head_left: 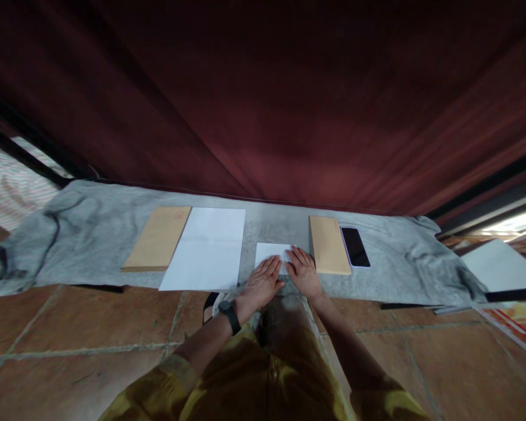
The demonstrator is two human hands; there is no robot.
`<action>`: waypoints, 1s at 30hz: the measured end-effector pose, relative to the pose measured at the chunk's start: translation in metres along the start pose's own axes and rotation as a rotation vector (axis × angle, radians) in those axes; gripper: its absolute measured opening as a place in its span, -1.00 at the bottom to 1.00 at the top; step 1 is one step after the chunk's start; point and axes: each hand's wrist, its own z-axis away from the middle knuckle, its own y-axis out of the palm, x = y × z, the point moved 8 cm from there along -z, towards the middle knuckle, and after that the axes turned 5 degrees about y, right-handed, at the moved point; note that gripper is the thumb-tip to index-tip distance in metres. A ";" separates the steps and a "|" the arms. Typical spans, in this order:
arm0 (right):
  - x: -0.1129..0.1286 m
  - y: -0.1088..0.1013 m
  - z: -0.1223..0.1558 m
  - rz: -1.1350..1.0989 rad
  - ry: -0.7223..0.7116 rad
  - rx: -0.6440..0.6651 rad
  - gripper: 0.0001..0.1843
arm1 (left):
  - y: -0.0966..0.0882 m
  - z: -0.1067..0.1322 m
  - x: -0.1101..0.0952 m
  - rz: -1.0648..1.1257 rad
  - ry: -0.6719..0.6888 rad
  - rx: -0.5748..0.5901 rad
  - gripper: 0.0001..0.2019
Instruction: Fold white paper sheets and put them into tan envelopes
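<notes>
A small folded sheet of white paper (272, 248) lies flat on the grey cloth, close to the front edge of the table. My left hand (264, 280) rests on its left part, palm down, fingers stretched out and pointing up and right. On the paper's right part lies my right hand (304, 271), also palm down with its fingers extended. The hands are a short gap apart, and they cover much of the lower paper. Left of them is a larger stack of white paper (206, 248). To the right lies a brown envelope stack (330, 245).
Another stack of brown envelopes (160, 237) sits left of the white sheets. A phone (356, 247) lies right of the right-hand envelopes. The grey cloth (100, 234) covers a narrow table. Behind it hangs a dark red curtain (289, 128); a white board (502, 266) is at far right.
</notes>
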 end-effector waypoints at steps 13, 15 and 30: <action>0.002 0.000 0.001 0.017 -0.026 -0.033 -0.50 | -0.009 0.039 0.009 -0.081 -0.102 -0.045 -0.45; 0.003 -0.001 0.001 0.023 -0.030 -0.041 -0.50 | -0.008 0.032 0.012 -0.096 -0.143 -0.045 -0.44; 0.002 0.001 0.002 0.023 -0.070 -0.063 -0.51 | -0.013 -0.029 0.028 -0.090 -0.276 -0.044 -0.44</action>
